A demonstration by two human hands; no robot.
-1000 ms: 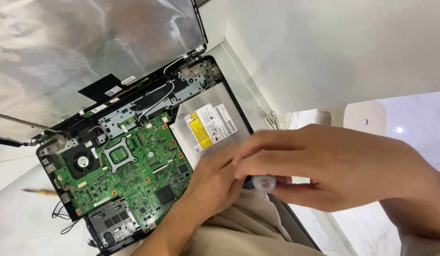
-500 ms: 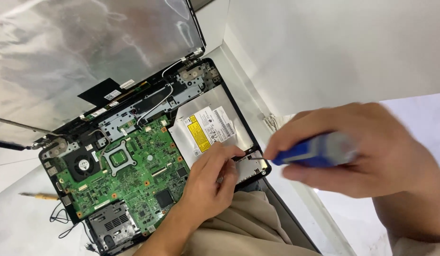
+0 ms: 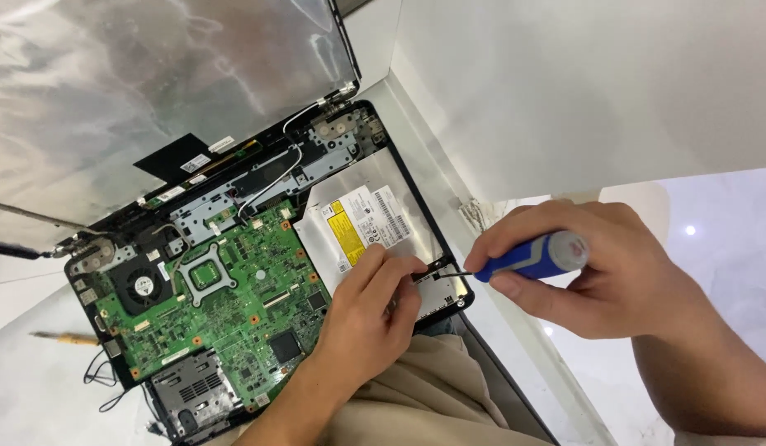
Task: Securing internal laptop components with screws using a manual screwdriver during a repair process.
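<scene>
An opened laptop (image 3: 234, 165) lies in front of me with its green motherboard (image 3: 226, 310) exposed and a silver optical drive (image 3: 362, 223) at its right side. My left hand (image 3: 375, 310) rests on the drive's near corner, fingertips pressing by a small black bracket (image 3: 437, 266). My right hand (image 3: 581, 268) grips a blue-handled screwdriver (image 3: 531, 256), held nearly level, its thin tip pointing left at that bracket. The tip's contact point is partly hidden by my left fingers.
The laptop's lid (image 3: 144, 91), lined with silver foil, stands open at the back left. A small fan (image 3: 139, 287) sits at the board's left. A wooden-handled tool (image 3: 65, 339) lies on the white surface to the left. A white wall (image 3: 581, 83) rises on the right.
My right hand has drawn back to the right and turned the screwdriver level, its tip now at the drive's corner bracket. My left hand stays on the drive.
</scene>
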